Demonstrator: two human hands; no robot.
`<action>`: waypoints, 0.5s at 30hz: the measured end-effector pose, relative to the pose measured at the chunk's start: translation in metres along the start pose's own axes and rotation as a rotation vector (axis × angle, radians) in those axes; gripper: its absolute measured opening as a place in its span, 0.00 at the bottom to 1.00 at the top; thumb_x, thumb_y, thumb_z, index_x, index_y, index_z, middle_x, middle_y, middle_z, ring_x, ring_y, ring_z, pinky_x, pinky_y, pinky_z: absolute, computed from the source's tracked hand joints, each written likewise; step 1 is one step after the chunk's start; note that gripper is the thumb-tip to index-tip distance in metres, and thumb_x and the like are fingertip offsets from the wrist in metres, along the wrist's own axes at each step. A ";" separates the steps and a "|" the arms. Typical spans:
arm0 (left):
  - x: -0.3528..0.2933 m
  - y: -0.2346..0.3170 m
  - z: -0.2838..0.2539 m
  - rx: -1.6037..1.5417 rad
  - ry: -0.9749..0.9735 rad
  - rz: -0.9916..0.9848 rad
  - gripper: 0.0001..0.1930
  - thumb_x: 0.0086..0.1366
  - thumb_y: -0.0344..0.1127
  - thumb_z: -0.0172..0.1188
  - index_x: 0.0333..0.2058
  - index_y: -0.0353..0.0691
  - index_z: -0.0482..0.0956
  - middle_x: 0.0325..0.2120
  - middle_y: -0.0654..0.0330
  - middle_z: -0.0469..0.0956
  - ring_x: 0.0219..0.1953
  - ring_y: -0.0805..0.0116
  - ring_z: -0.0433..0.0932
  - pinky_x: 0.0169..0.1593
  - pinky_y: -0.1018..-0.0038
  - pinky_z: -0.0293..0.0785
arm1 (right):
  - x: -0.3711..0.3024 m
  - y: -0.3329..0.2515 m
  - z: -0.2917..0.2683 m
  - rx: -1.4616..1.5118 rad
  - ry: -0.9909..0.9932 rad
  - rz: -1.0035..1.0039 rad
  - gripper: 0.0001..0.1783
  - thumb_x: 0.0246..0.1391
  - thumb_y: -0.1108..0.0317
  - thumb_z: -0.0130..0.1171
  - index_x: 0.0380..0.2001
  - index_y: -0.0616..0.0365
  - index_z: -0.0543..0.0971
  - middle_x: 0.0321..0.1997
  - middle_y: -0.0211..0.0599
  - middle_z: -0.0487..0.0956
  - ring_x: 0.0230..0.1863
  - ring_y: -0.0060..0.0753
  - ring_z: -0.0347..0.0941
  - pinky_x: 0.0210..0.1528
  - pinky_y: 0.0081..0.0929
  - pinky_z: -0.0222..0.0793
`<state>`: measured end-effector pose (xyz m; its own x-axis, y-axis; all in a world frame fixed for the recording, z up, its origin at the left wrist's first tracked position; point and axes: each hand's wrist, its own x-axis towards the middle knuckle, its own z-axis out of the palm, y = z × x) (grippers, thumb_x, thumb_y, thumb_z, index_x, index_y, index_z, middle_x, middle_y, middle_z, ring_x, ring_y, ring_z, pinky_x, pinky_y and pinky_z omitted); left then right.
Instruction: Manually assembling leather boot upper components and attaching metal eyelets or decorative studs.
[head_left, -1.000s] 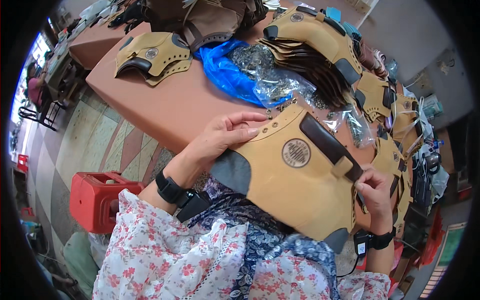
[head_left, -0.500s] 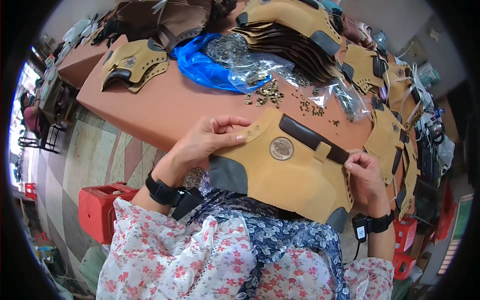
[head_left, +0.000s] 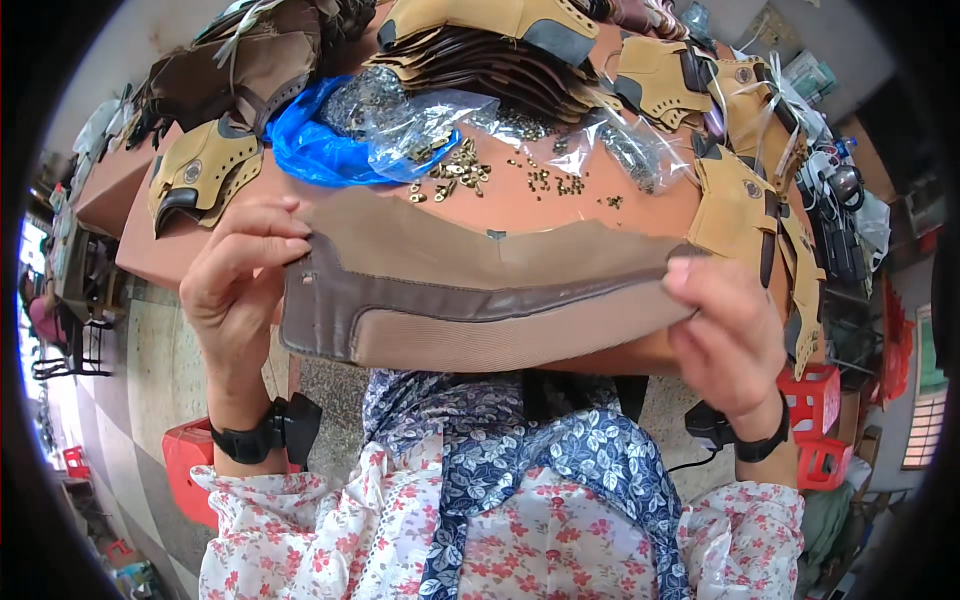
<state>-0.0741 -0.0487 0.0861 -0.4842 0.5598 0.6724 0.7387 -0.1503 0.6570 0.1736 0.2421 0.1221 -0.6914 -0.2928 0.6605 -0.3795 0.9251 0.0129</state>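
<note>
Stretched between my hands is a stitched boot upper (head_left: 450, 305), held up with its brown inner side showing: smooth tan-brown lining, a dark brown leather band and a ribbed strip. My left hand (head_left: 235, 265) pinches its left end between thumb and fingers. My right hand (head_left: 725, 325) grips the right end, with the thumb on the near face. The yellow outer face is hidden. Loose brass-coloured hooks (head_left: 460, 175) lie on the orange-brown table beyond the piece, with small dark metal bits (head_left: 560, 183) scattered to their right.
A blue plastic bag (head_left: 300, 140) and clear bags (head_left: 635, 150) of small metal parts lie behind the loose hooks. A tall stack of uppers (head_left: 490, 65) stands at the back. More yellow uppers lie left (head_left: 200, 175) and right (head_left: 735, 205). Red plastic stools (head_left: 188, 470) flank me.
The upper has been turned over from its yellow outer face to its brown lining and raised. My left hand has moved left; both hands still grip it. The view has shifted right.
</note>
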 end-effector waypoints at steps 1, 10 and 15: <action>-0.002 -0.006 0.002 0.047 0.011 0.007 0.10 0.48 0.14 0.58 0.30 0.31 0.80 0.36 0.55 0.79 0.49 0.57 0.76 0.55 0.66 0.69 | -0.003 -0.005 0.003 0.005 -0.012 -0.070 0.09 0.33 0.78 0.63 0.22 0.68 0.76 0.44 0.47 0.79 0.44 0.46 0.79 0.41 0.34 0.74; -0.023 -0.059 0.018 0.646 0.001 0.182 0.11 0.44 0.22 0.62 0.31 0.36 0.78 0.37 0.57 0.80 0.46 0.54 0.77 0.48 0.65 0.73 | -0.028 -0.034 0.062 0.094 -0.160 -0.181 0.05 0.40 0.73 0.60 0.22 0.64 0.80 0.49 0.44 0.79 0.49 0.41 0.77 0.42 0.31 0.72; -0.047 -0.071 0.011 0.811 -0.102 0.270 0.12 0.46 0.25 0.61 0.33 0.37 0.79 0.38 0.56 0.80 0.44 0.56 0.78 0.46 0.66 0.74 | -0.047 -0.019 0.056 0.162 -0.267 -0.141 0.04 0.37 0.73 0.59 0.19 0.63 0.78 0.53 0.46 0.78 0.53 0.45 0.76 0.45 0.34 0.72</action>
<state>-0.0983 -0.0552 0.0043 -0.2274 0.6650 0.7114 0.9482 0.3177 0.0061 0.1785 0.2249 0.0490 -0.7535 -0.4884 0.4402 -0.5611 0.8266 -0.0432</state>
